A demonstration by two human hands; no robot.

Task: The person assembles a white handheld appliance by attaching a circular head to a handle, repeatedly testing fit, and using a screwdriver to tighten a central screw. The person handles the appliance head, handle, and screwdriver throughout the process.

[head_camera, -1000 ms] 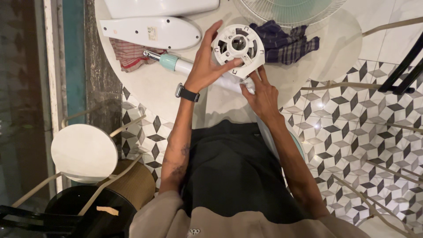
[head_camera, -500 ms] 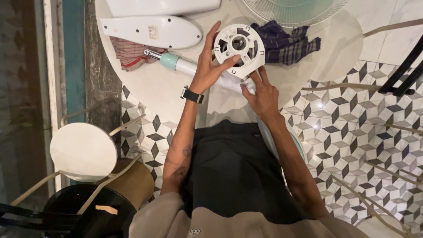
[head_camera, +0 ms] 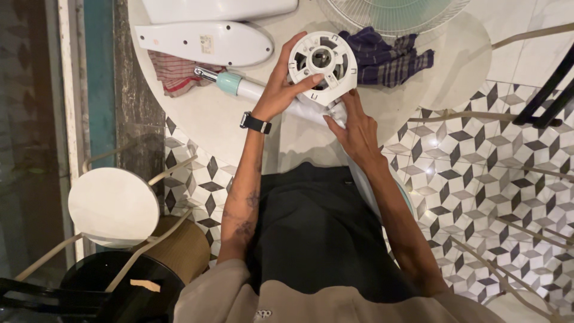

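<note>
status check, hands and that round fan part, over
Left hand grips round white fan part, lifted off table. Right hand at its lower edge. Nothing blocking.

On the table (head_camera: 197,122) — round housing (head_camera: 323,63) between fan blade (head_camera: 206,43), left, and cloth (head_camera: 385,57), right.

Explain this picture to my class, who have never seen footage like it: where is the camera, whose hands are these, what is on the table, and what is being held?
The one picture comes from a camera worn on a person's head, looking down past their lap. Both hands are that person's own. The left hand, with a dark watch on its wrist, grips a round white plastic fan housing and holds it up. The right hand touches the white part just below that housing. On the round white table lie a white fan blade, a white tube with a teal collar, a red checked cloth, a dark plaid cloth and a wire fan guard. The floor has patterned tiles.
</note>
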